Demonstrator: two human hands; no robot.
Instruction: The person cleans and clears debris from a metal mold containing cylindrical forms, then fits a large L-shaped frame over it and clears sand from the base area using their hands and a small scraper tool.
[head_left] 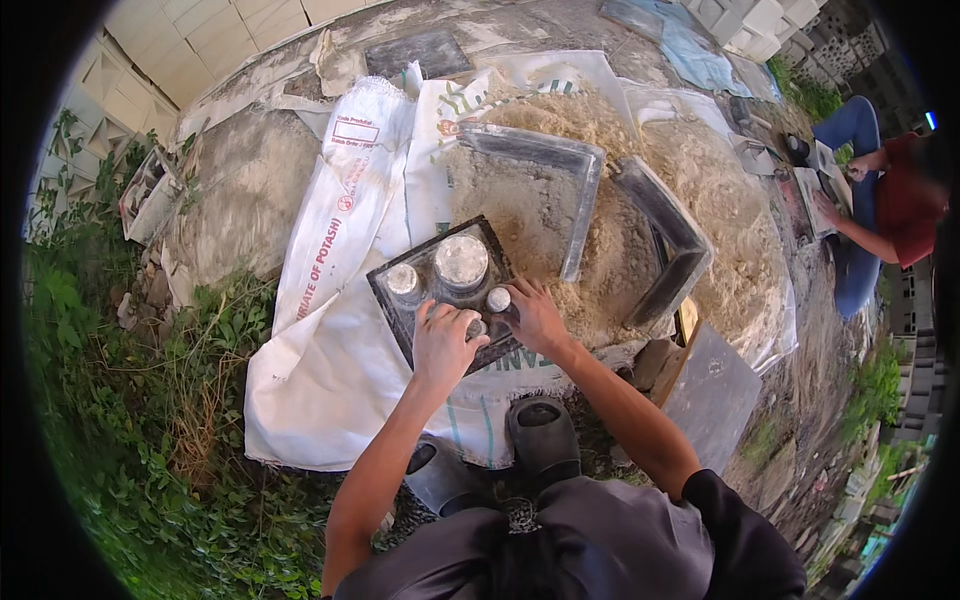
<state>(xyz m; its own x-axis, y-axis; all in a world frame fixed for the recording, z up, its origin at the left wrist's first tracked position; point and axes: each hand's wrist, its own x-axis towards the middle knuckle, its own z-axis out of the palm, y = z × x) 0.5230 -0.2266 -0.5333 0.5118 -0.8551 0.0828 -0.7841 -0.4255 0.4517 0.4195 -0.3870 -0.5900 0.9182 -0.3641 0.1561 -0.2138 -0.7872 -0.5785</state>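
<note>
A square dark tray-like mould (397,324) lies on white sacking in front of me. A large white-topped cylinder (461,261) stands on it, with a smaller white-topped cylinder (402,281) to its left. My left hand (445,338) is closed round a small grey peg (477,328) near the mould's front edge. On the right side, my right hand (535,318) pinches a small white-topped peg (498,298) between thumb and fingers. The lower parts of both pegs are partly hidden by my fingers.
Two dark L-shaped frame pieces (590,190) (690,245) rest on sandy powder (740,220) behind the mould. A flat grey board (712,388) leans at the right. Green plants (130,420) grow at left. Another person (905,205) sits at far right.
</note>
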